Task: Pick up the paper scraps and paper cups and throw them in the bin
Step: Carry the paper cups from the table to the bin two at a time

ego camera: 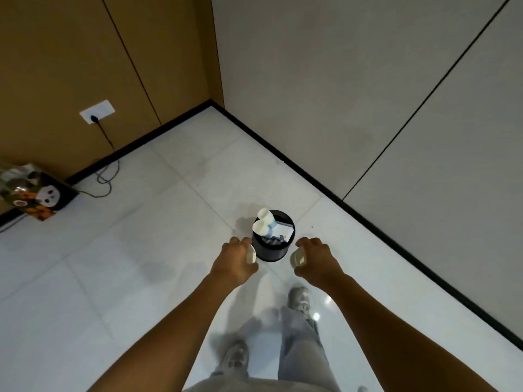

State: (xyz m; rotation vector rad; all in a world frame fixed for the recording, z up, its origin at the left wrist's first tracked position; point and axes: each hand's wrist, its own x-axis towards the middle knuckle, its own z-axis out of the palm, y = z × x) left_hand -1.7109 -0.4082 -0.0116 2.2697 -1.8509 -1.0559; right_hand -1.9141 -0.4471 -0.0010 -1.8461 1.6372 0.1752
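Paper cups: one gripped in the left hand (236,260), its cup (251,254) just left of the black bin (271,250); one gripped in the right hand (317,260), that cup (297,257) just right of it, both presumably carried in for dropping. Each mouth faces inward toward the bin, long axis roughly level. Two cups (264,220) already lie tilted at the bin's far-left rim, mouths up-left, above paper scraps (283,230).

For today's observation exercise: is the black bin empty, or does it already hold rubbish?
Not empty: the bin already holds two paper cups and paper scraps.
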